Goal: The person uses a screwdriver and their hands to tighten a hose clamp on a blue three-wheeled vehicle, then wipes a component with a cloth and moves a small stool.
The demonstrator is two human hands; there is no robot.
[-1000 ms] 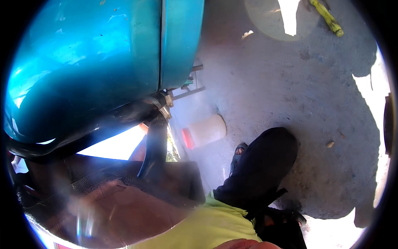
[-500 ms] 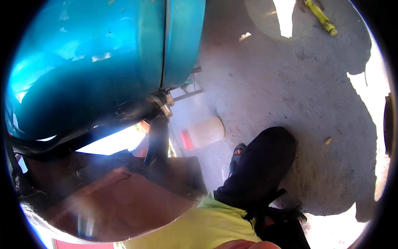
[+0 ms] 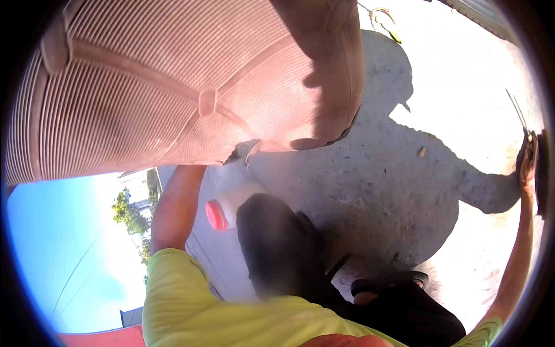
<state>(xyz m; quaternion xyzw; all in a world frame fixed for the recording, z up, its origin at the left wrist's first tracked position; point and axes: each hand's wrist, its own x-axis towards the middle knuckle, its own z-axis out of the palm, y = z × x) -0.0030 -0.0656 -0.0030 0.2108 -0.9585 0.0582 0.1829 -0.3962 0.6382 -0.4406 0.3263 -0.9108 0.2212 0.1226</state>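
The large pinkish-brown ribbed panel (image 3: 173,75) appears raised, not set down, above the grey concrete floor's (image 3: 370,173) left edge. It hides your left hand; your right hand (image 3: 528,165) is beside a dark slab (image 3: 542,176), finger closure indeterminable.

Ribbed panel (image 3: 191,75) upper left, free room right

no readable text, numbers, or signs
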